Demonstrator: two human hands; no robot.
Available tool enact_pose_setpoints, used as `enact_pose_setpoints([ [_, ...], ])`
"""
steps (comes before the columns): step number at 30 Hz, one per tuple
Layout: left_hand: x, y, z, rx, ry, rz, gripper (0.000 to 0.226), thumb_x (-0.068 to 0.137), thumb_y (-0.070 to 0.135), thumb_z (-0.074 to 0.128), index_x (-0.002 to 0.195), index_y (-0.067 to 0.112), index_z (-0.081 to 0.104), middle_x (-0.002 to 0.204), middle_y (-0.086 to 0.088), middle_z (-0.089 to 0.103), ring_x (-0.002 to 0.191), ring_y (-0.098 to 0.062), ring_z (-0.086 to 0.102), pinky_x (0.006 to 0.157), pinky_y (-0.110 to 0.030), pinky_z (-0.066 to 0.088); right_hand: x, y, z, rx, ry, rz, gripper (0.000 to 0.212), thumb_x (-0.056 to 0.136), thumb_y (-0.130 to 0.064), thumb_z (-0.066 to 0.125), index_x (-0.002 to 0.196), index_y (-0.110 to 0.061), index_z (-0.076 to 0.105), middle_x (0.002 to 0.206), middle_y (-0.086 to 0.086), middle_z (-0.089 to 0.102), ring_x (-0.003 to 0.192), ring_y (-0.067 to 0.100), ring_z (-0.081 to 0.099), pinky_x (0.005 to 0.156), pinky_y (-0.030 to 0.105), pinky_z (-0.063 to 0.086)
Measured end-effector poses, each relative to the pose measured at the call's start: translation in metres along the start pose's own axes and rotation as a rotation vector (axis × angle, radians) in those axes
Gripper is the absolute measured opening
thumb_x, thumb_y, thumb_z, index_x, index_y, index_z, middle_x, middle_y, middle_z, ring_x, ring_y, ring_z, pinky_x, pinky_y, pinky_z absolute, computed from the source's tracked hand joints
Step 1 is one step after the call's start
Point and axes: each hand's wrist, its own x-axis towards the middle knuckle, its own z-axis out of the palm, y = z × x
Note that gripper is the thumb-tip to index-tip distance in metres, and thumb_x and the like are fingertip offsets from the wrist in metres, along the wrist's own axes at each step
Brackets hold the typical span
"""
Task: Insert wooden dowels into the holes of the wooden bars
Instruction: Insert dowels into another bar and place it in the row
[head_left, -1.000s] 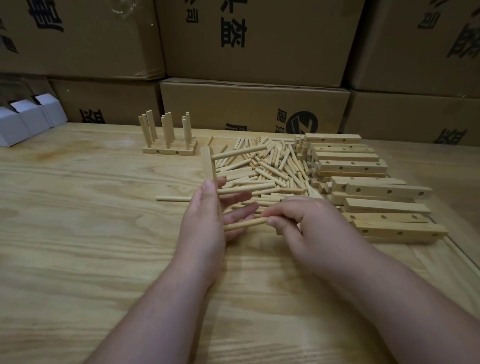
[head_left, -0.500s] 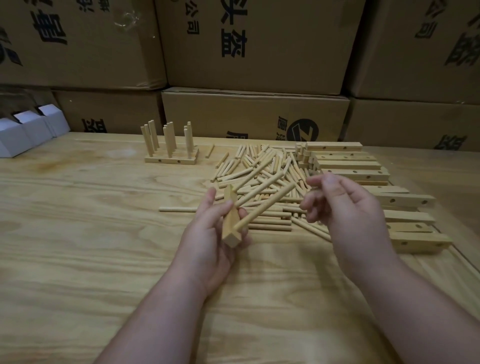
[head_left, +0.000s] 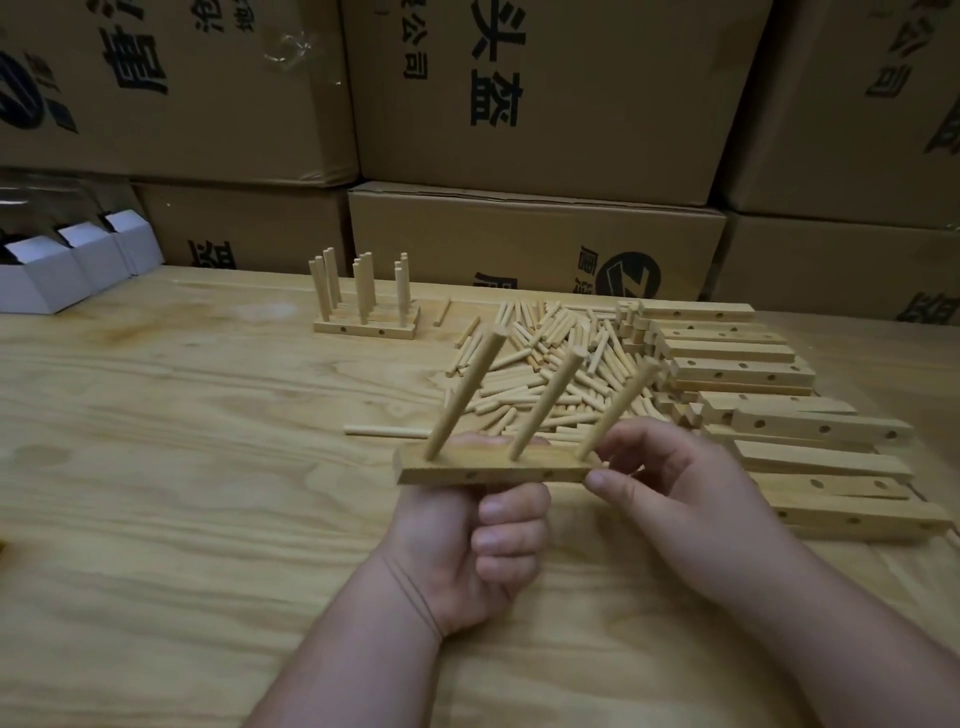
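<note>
The left hand (head_left: 467, 540) holds a short pale wooden bar (head_left: 493, 465) up off the light plywood counter (head_left: 182, 493), gripping it from below with the fingers curled under and the thumb side hidden behind the wood. Three round pale wooden dowels stand in the bar's top face, all leaning the same way, away and to the right: the left dowel (head_left: 465, 395), the middle dowel (head_left: 545, 402) and the right dowel (head_left: 618, 408). The right hand (head_left: 670, 483) is at the bar's right end, its thumb against the end of the bar and its fingers curled round the base of the right dowel, so it appears to be seating that last one. The front face of the bar shows small side holes that are empty; whether those take dowels cannot be told from here. Judged from this, the held bar looks filled along its top and close to done. At the far left of the counter stands a finished group of bars with upright dowels (head_left: 363, 301), apparently several bars set side by side. Much is left: a loose heap of dowels (head_left: 550, 364) lies behind the hands, one single dowel (head_left: 387, 431) lies apart to its left, and a long stack of drilled wooden bars (head_left: 753, 395) without dowels stretches along the right. Brown cardboard boxes (head_left: 535, 239) stand behind, and small white cartons (head_left: 62, 270) sit at the far left.
</note>
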Motion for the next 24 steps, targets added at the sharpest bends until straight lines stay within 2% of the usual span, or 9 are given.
enact_pose_setpoints([
  [3,0.003,0.003,-0.003,-0.098,0.083,0.075,0.038,0.093,0.047,0.044,0.089,0.015,0.063,0.044,0.004,0.033,0.027,-0.008,0.034,0.028,-0.012,0.029,0.002,-0.004,0.005,0.093,-0.018,0.024,0.023,0.083,-0.024,0.078,0.096,-0.04,0.069,0.089,-0.01,0.072,0.083,0.01,0.067,0.079,0.036,0.055],
  [5,0.007,0.004,-0.003,-0.158,0.167,0.156,0.047,0.093,0.052,0.043,0.077,0.014,0.065,0.044,0.003,0.03,0.027,-0.009,0.031,0.028,-0.012,0.028,0.01,-0.01,0.012,0.115,0.007,0.026,0.022,0.085,-0.022,0.075,0.096,-0.04,0.07,0.089,-0.011,0.073,0.083,0.007,0.068,0.078,0.031,0.053],
  [7,0.01,0.004,-0.003,-0.237,0.264,0.231,0.051,0.093,0.06,0.044,0.083,0.013,0.063,0.047,0.003,0.026,0.029,-0.01,0.028,0.03,-0.013,0.025,0.03,-0.016,0.021,0.083,0.038,0.031,0.016,0.087,-0.022,0.074,0.094,-0.036,0.071,0.09,-0.015,0.072,0.084,0.003,0.067,0.075,0.024,0.051],
  [9,0.013,0.005,-0.004,-0.28,0.35,0.291,0.05,0.092,0.061,0.046,0.096,0.015,0.062,0.048,0.003,0.023,0.031,-0.01,0.026,0.033,-0.012,0.022,0.062,-0.026,0.032,-0.013,0.057,0.032,0.009,0.089,-0.026,0.072,0.091,-0.035,0.07,0.086,-0.02,0.071,0.08,-0.002,0.065,0.069,0.02,0.048],
  [12,0.016,0.007,-0.006,-0.316,0.448,0.356,0.04,0.087,0.054,0.051,0.094,0.016,0.061,0.048,0.004,0.021,0.031,-0.01,0.022,0.036,-0.01,0.018,0.12,-0.039,0.055,-0.141,0.028,0.055,0.003,0.09,-0.033,0.071,0.091,-0.032,0.068,0.081,-0.014,0.068,0.076,0.001,0.063,0.066,0.022,0.049],
  [14,0.017,0.009,-0.008,-0.336,0.488,0.381,0.039,0.088,0.053,0.051,0.091,0.016,0.062,0.047,0.004,0.019,0.03,-0.01,0.021,0.037,-0.009,0.018,0.155,-0.044,0.076,-0.198,-0.017,0.064,0.005,0.092,-0.034,0.07,0.095,-0.031,0.068,0.086,-0.015,0.066,0.083,0.003,0.061,0.069,0.024,0.048],
  [18,0.018,0.009,-0.008,-0.343,0.519,0.43,0.039,0.083,0.052,0.054,0.086,0.014,0.063,0.045,0.002,0.018,0.028,-0.01,0.019,0.037,-0.008,0.021,0.204,-0.038,0.116,-0.306,-0.065,0.113,0.015,0.092,-0.035,0.068,0.103,-0.024,0.07,0.094,-0.004,0.068,0.09,0.018,0.063,0.079,0.034,0.053],
  [21,0.018,0.01,-0.008,-0.33,0.524,0.448,0.04,0.078,0.051,0.055,0.086,0.013,0.063,0.044,0.002,0.019,0.027,-0.011,0.019,0.038,-0.007,0.023,0.224,-0.029,0.14,-0.38,-0.089,0.109,0.024,0.092,-0.035,0.068,0.11,-0.02,0.069,0.098,-0.002,0.068,0.09,0.019,0.061,0.076,0.028,0.044],
  [24,0.018,0.01,-0.008,-0.324,0.528,0.448,0.038,0.079,0.05,0.055,0.087,0.013,0.061,0.043,0.001,0.019,0.026,-0.01,0.018,0.04,-0.006,0.024,0.233,-0.022,0.158,-0.412,-0.148,0.112,0.021,0.089,-0.036,0.07,0.105,-0.022,0.069,0.091,-0.005,0.067,0.089,0.018,0.062,0.071,0.029,0.046],
])
